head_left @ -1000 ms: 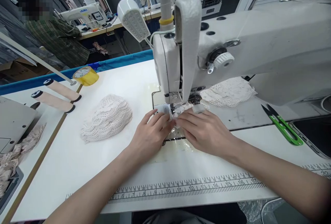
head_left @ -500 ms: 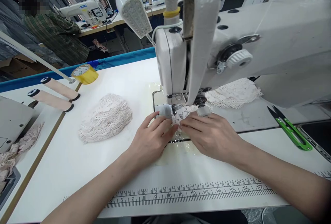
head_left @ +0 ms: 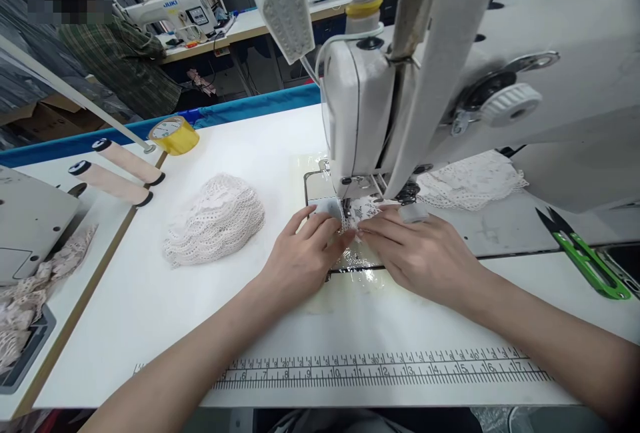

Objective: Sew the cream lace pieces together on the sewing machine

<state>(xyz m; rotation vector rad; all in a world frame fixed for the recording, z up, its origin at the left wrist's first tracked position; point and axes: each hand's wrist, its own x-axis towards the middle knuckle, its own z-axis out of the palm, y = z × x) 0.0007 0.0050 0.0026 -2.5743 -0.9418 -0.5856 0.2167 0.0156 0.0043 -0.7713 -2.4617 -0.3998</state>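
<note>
A piece of white lace [head_left: 364, 209] lies under the presser foot of the sewing machine [head_left: 360, 113]. My left hand [head_left: 303, 253] is at its left front edge, thumb and fingers closed on the lace near the needle plate. From the right, my right hand [head_left: 425, 253] pinches the same lace, its fingertips close to the left thumb. Both hands partly hide the lace. To the left sits a heaped pile of white lace [head_left: 215, 223]. More lace [head_left: 473, 181] lies behind the needle area, under the machine arm.
Green thread snips [head_left: 583, 253] lie at the right. Two thread cones [head_left: 110, 183] and a roll of yellow tape [head_left: 174, 135] are at the left. A ruler scale [head_left: 380, 371] runs along the front edge. Another person [head_left: 120, 66] sits at a far machine [head_left: 175, 16].
The camera view has shifted, so the scene sits slightly differently in the picture. Both hands stay at the lace by the needle, with less lace showing in front of the foot.
</note>
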